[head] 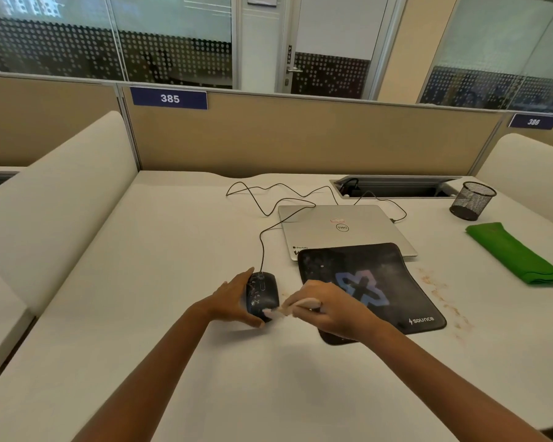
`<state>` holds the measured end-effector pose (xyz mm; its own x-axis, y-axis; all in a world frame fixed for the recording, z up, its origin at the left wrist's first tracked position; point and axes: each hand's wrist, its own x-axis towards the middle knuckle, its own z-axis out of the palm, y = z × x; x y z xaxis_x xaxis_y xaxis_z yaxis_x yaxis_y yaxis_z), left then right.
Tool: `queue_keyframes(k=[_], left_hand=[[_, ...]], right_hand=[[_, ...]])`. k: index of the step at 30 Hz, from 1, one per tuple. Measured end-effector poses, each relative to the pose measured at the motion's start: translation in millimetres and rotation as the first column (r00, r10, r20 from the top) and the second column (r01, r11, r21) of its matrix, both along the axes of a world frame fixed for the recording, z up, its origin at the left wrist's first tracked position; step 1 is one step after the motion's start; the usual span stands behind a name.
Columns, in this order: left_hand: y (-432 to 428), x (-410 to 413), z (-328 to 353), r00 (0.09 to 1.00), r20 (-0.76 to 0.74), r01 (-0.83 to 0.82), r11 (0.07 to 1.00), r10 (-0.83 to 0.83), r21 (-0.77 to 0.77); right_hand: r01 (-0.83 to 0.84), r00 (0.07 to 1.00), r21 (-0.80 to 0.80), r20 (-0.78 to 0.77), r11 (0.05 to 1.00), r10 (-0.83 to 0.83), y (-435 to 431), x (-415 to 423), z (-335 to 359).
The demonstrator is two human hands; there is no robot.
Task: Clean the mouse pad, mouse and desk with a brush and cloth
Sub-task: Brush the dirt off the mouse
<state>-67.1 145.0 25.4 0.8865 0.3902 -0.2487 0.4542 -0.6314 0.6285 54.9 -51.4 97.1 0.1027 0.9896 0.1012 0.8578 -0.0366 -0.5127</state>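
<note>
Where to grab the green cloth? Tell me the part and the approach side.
Pinch the green cloth at its near folded end, coming from above with the right hand. It lies flat and folded on the desk, stacked layers showing there; nothing rests on it.

The right hand (328,309) hid most of the brush (296,306) (blurred) and the mouse pad's (374,282) near-left corner.

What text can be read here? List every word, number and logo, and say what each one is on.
"385": blue partition sign.
"386": second blue sign, blurred but legible.
"PUSH": vertical door plate.
"source": corner of the mouse pad.
"DELL" logo: closed laptop lid, seen upside down.
Stickers on the laptop lid: too small to read.
Paper on the glass door: unreadable.
</note>
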Motion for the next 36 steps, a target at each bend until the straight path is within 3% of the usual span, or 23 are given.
queue_keyframes(k=[6,10,13,17,21,26,31,36], left_hand=[[-2,-1,1,1.000,-0.003,-0.008,1.000,0.008,0.012],[-1,-2,2,1.000,-0.005,-0.008,1.000,0.008,-0.018],[0,-3,3,1.000,-0.011,-0.007,1.000,0.007,-0.029],[0,-3,4,1.000,-0.013,-0.013,0.999,0.012,-0.053],[-1,-4,5,1.000,-0.014,-0.021,0.999,0.020,-0.047],[-3,-5,7,1.000,-0.006,-0.018,0.999,0.018,-0.048],[-2,-4,6,1.000,0.004,-0.021,0.998,0.021,-0.060],[-1,-4,4,1.000,0.001,-0.024,0.997,0.024,-0.072]], right_hand=[[0.226,0.868,0.007,-0.454,0.974,-0.199,17,-10,-11],[0.299,0.770,-0.057,-0.576,0.953,-0.276,14,2,-15],[0.368,0.761,-0.063,-0.553,0.928,-0.339,12,15,-16],[0.433,0.836,0.046,-0.392,0.900,-0.383,17,26,-12],[0.337,0.929,0.070,-0.188,0.939,-0.320,37,25,-6],[0.234,0.972,-0.003,0.008,0.972,-0.233,47,18,-12],[0.216,0.976,0.042,-0.005,0.976,-0.216,21,14,-16],[0.211,0.964,0.029,-0.170,0.977,-0.203,-13,16,-27]])
